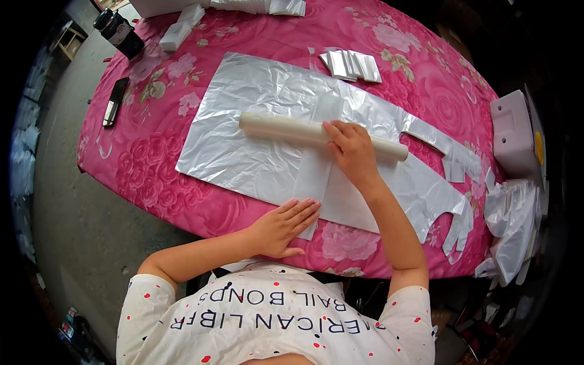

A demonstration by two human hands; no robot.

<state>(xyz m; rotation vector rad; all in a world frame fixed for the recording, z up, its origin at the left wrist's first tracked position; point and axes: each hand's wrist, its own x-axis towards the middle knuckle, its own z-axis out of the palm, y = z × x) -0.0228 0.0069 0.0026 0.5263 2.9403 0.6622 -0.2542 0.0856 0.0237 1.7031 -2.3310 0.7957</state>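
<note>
A large silvery plastic carrier bag [228, 88] lies spread out on the table, its cut-out handles toward the right. Across its middle runs a whitish translucent strip [312, 173], reaching the near edge. On top rests a long cream-coloured tube [277, 129], slanting slightly down to the right. My right hand [351, 149] has its fingers curled over the tube, right of its middle. My left hand [286, 227] lies flat with fingers stretched out, pressing on the near edge of the bag and strip.
A pink floral cloth [149, 155] covers the table. Folded plastic packets [351, 65] lie beyond the bag. At left are a phone [115, 102] and a dark bottle [118, 33]; white stacks [176, 35] stand behind. On the right are a white box [513, 137] and crumpled plastic [512, 213].
</note>
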